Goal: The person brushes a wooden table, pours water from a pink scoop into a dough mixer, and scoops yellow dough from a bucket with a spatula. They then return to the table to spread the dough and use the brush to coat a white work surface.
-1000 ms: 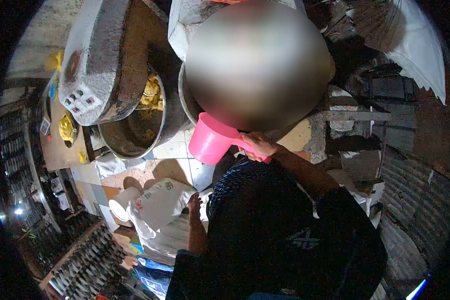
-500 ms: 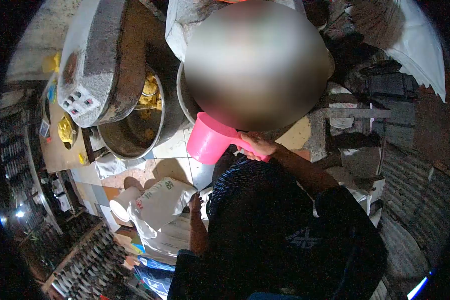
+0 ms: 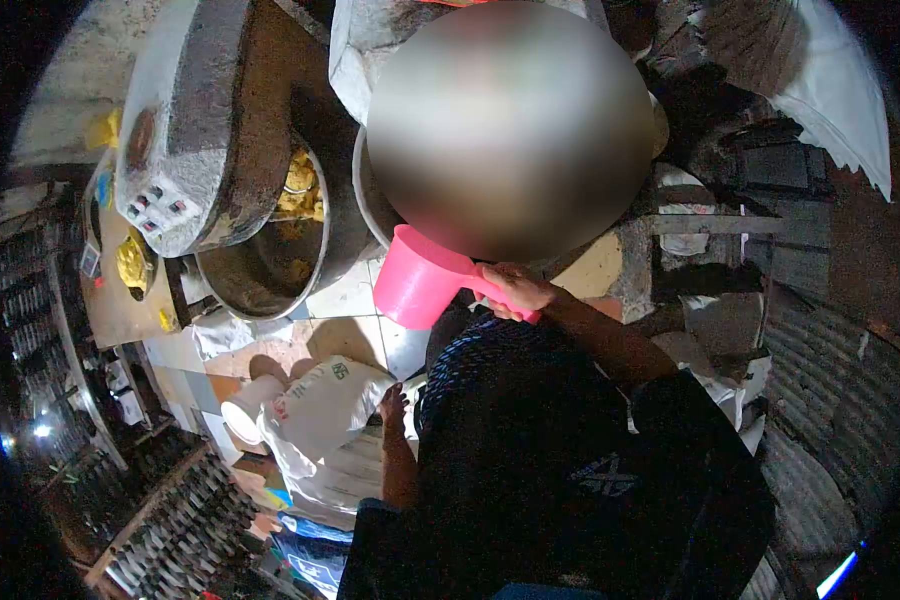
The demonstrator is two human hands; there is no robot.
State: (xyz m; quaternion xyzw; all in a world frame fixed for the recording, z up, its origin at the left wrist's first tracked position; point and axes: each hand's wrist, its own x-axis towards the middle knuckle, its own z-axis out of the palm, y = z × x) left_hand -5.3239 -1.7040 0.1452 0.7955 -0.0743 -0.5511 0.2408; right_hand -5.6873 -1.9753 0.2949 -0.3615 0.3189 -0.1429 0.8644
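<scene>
My right hand is closed around the handle of a pink plastic dipper. The dipper is held in front of my body, beside the near rim of a large metal pot. A round blur covers most of this pot, so its contents are hidden. Low at my side hangs my left hand, empty, with its fingers apart. It is close to the edge of a white printed sack.
Left of the pot stands a mixer over a metal bowl with yellow lumps inside. A wooden table carries a yellow bundle. A white bucket sits beside the sack. Corrugated sheets line the right side.
My left hand has shifted very slightly, its fingers a bit more spread. My right hand and the pink dipper stay in the same place.
</scene>
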